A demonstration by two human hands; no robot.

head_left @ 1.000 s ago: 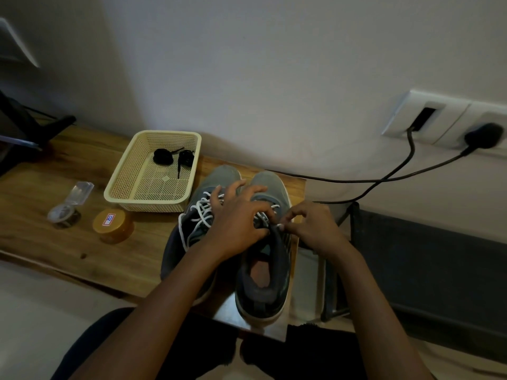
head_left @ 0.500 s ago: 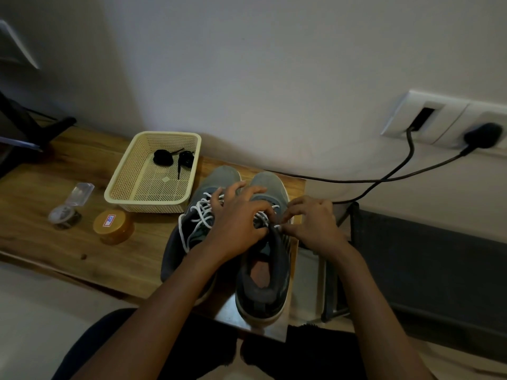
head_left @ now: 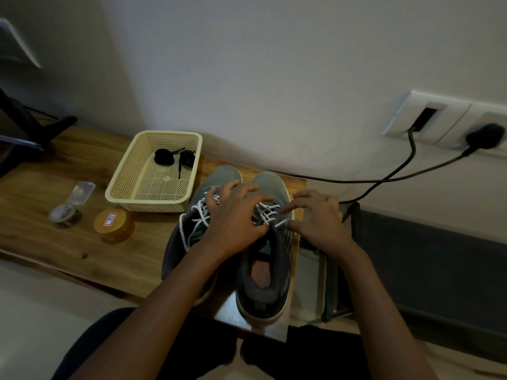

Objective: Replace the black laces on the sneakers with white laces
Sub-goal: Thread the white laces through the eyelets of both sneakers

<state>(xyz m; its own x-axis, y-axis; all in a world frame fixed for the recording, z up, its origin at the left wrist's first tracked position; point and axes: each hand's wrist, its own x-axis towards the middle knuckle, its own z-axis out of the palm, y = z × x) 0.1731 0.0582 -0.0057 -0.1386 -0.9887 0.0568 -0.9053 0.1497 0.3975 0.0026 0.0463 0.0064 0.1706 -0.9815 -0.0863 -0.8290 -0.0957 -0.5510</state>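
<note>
Two grey sneakers stand side by side at the right end of the wooden table, toes toward the wall. The left sneaker and the right sneaker both carry white laces. My left hand lies spread over the tongues of both shoes, its thumb at the right sneaker's top eyelets. My right hand pinches a white lace end at the right shoe's outer side. Rolled black laces lie in the cream basket.
An amber jar and a small clear container sit left of the shoes. A dark stand is at the far left. Black cables run from wall sockets. A dark chair is at the right.
My right hand has shifted slightly outward to the right along the lace at the right shoe. My left hand stays pressed on the tongues.
</note>
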